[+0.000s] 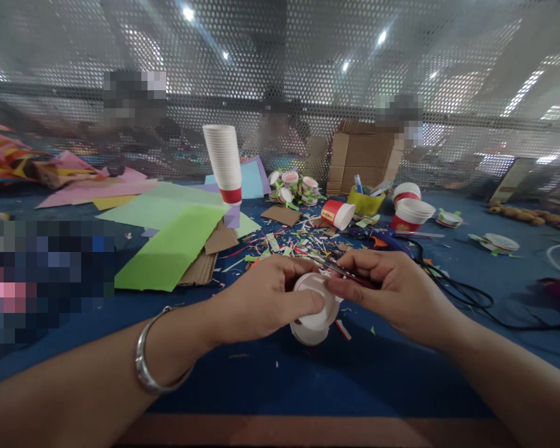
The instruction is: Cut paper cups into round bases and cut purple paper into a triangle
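My left hand (266,297) is closed around a small white paper cup (313,318), held on its side over the blue table (308,373). A silver bangle (152,367) sits on that wrist. My right hand (387,289) is closed on a pair of scissors (338,270), whose thin blades reach to the cup's rim. Both hands meet at the cup, just above the table. The scissor handles are hidden inside my fingers.
A tall stack of white cups (224,165) stands behind a green paper sheet (172,246). Paper scraps (284,242) litter the middle. Red-and-white cups (410,214), a yellow bowl (364,202), a cardboard box (364,155), a black cable (462,292) and a mesh screen (280,62) lie beyond.
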Demonstrator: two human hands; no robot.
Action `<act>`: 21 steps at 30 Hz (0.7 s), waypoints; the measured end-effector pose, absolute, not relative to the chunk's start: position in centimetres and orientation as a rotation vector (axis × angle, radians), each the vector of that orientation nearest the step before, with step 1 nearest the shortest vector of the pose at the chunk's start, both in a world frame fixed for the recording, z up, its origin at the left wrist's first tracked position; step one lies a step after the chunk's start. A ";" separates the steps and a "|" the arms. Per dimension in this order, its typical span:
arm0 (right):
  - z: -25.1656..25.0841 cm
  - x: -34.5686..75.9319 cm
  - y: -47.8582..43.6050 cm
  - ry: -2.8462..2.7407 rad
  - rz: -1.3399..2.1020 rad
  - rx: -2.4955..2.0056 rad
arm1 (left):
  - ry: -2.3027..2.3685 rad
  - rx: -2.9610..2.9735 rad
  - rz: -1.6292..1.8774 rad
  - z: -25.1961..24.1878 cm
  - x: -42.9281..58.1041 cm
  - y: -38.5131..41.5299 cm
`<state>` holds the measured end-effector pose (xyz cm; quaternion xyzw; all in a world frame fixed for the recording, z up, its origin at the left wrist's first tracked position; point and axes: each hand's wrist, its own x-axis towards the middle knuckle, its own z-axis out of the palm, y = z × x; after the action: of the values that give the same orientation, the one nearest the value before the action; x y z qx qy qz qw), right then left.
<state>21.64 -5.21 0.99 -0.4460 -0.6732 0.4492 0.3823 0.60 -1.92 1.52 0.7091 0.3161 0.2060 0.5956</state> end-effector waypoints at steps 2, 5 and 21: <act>0.9 21.7 -5.1 -1.740 1.127 -1.159 | 0.799 1.740 0.495 1.3 0.5 -1.8; 0.8 21.7 -5.1 -1.778 1.121 -1.200 | 0.830 1.838 0.494 1.2 0.4 -1.6; 1.0 22.1 -6.0 -1.564 1.575 -0.845 | 0.340 1.212 0.272 1.4 0.3 -0.9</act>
<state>22.12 -5.96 1.01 -0.3301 -0.6109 0.6149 0.3739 0.29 -0.89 1.36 0.5650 0.1587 0.1267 0.7997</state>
